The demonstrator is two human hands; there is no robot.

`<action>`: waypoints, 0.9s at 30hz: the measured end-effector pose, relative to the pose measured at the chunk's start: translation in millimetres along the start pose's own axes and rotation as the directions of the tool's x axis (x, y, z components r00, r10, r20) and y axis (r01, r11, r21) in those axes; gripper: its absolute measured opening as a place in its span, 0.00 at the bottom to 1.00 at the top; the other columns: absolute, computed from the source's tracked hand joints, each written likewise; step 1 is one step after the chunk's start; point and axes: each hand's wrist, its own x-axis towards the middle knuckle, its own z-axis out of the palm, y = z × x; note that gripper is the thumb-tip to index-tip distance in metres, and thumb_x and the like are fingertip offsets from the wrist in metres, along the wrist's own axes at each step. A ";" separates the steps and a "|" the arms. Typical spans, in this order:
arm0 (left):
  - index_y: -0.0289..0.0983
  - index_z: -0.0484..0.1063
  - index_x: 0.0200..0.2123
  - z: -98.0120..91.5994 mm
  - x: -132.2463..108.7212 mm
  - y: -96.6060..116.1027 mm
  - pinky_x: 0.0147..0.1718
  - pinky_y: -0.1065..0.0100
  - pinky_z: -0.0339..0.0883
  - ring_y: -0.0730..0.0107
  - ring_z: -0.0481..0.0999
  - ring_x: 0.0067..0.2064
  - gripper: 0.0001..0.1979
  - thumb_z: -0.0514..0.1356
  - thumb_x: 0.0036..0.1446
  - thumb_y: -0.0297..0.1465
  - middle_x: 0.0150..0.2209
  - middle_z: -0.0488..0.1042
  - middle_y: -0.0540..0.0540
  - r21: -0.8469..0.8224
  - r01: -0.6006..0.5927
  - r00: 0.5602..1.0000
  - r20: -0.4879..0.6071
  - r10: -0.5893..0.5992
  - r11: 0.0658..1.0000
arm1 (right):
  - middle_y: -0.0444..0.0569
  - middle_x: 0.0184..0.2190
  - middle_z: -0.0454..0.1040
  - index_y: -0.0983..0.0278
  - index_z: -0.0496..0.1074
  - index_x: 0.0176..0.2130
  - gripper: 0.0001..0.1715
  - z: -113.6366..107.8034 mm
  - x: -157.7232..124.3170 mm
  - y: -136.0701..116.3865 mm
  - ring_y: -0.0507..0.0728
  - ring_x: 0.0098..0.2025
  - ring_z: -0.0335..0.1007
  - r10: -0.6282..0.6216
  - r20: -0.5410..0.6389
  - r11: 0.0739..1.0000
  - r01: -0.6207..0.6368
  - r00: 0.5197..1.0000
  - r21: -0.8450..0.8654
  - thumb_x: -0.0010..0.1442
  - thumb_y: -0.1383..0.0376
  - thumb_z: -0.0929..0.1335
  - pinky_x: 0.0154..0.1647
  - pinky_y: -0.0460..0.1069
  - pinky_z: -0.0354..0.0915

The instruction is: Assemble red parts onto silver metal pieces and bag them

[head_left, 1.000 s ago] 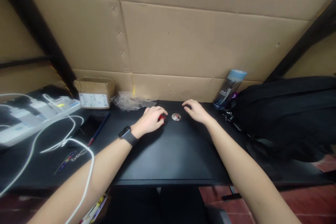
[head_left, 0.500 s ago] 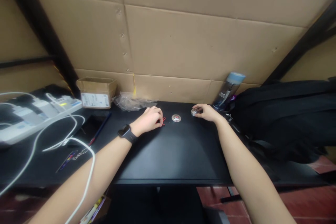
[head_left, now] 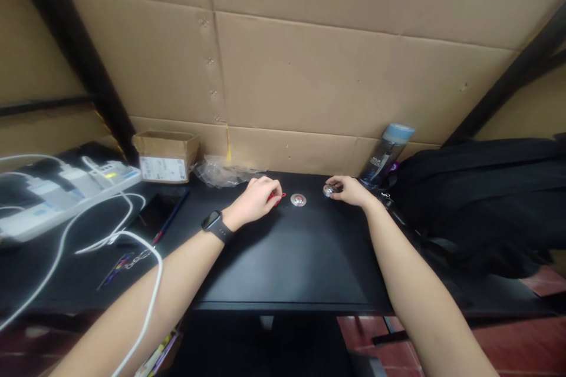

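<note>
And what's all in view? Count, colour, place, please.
Desk: one, black, centre
Cardboard wall: one, tan, behind
Posts: two, black, both sides
Floor: one, reddish, lower right
Power strip: one, white, left
Cables: several, white, left
Flat device: one, dark, left
Stick: one, blue-red, by the device
Chained tag: one, multicoloured, lower left
Box: one, tan, back left
Clear wrapping: count unclear, transparent, beside box
Bottle: one, dark, blue-capped, back right
Purple item: one, purple, beside bottle
Bag: one, black, right
Blurred items: several, multicoloured, below desk
Looped piece: one, red, mid-desk
Disc: one, silver, mid-desk
Round piece: one, silver, right of disc
Watch: one, black, left wrist
Left hand: one, bare, fingers around looped piece
Right hand: one, bare, fingers gripping round piece
</note>
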 end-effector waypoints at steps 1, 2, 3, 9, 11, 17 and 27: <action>0.41 0.70 0.38 -0.3 0.2 0.4 0.50 0.58 0.60 0.61 0.73 0.47 0.04 0.56 0.64 0.27 0.40 0.78 0.48 -0.006 0.002 1.000 -0.011 -0.002 1.000 | 0.50 0.41 0.83 0.64 0.79 0.46 0.23 0.0 0.2 0.7 0.58 0.42 0.79 0.002 -0.002 1.000 -0.002 1.000 0.001 0.48 0.70 0.76 0.48 0.52 0.72; 0.41 0.71 0.39 -0.5 0.2 0.4 0.50 0.58 0.60 0.60 0.74 0.48 0.04 0.57 0.64 0.27 0.41 0.79 0.48 -0.009 0.005 1.000 -0.020 -0.005 1.000 | 0.50 0.40 0.83 0.64 0.79 0.46 0.23 0.0 0.4 1.5 0.58 0.42 0.79 0.005 -0.004 1.000 -0.005 1.000 0.002 0.48 0.70 0.76 0.49 0.52 0.72; 0.41 0.71 0.41 -0.6 0.1 0.3 0.51 0.58 0.59 0.60 0.74 0.49 0.05 0.57 0.64 0.27 0.41 0.79 0.48 -0.012 0.009 1.000 -0.026 -0.009 1.000 | 0.50 0.40 0.83 0.64 0.79 0.45 0.22 0.1 0.7 2.2 0.58 0.42 0.79 0.009 -0.008 1.000 -0.009 1.000 0.004 0.48 0.70 0.76 0.49 0.53 0.72; 0.43 0.72 0.46 1.8 -0.9 -1.1 0.52 0.57 0.58 0.59 0.74 0.52 0.08 0.58 0.65 0.28 0.43 0.81 0.48 -0.011 0.008 1.000 -0.018 -0.008 1.000 | 0.51 0.42 0.83 0.63 0.79 0.47 0.24 1.7 0.9 4.0 0.59 0.42 0.80 0.027 -0.007 0.999 -0.026 1.000 0.027 0.48 0.67 0.77 0.49 0.53 0.73; 0.43 0.72 0.47 2.9 -1.1 -1.1 0.52 0.57 0.59 0.59 0.74 0.52 0.09 0.58 0.65 0.28 0.43 0.81 0.48 -0.010 0.007 1.000 -0.021 -0.008 1.000 | 0.50 0.40 0.84 0.63 0.80 0.45 0.22 1.7 0.7 4.3 0.59 0.42 0.80 0.021 0.001 0.999 -0.021 1.000 0.037 0.48 0.67 0.77 0.48 0.53 0.73; 0.44 0.70 0.50 4.4 -1.3 -2.4 0.52 0.57 0.59 0.59 0.74 0.52 0.11 0.58 0.65 0.29 0.43 0.81 0.48 -0.021 0.010 1.000 -0.028 -0.011 1.000 | 0.49 0.40 0.84 0.63 0.80 0.44 0.21 0.4 1.0 5.2 0.59 0.42 0.79 0.007 0.012 0.998 -0.008 1.000 0.067 0.47 0.68 0.77 0.49 0.53 0.72; 0.44 0.71 0.51 4.7 -1.1 -3.9 0.53 0.56 0.60 0.59 0.74 0.51 0.12 0.57 0.65 0.29 0.42 0.82 0.48 -0.010 0.011 1.000 -0.028 -0.012 1.000 | 0.49 0.37 0.82 0.64 0.79 0.42 0.22 -6.2 -0.1 -4.5 0.59 0.40 0.77 0.000 0.004 0.991 0.000 1.000 0.135 0.45 0.65 0.78 0.48 0.55 0.72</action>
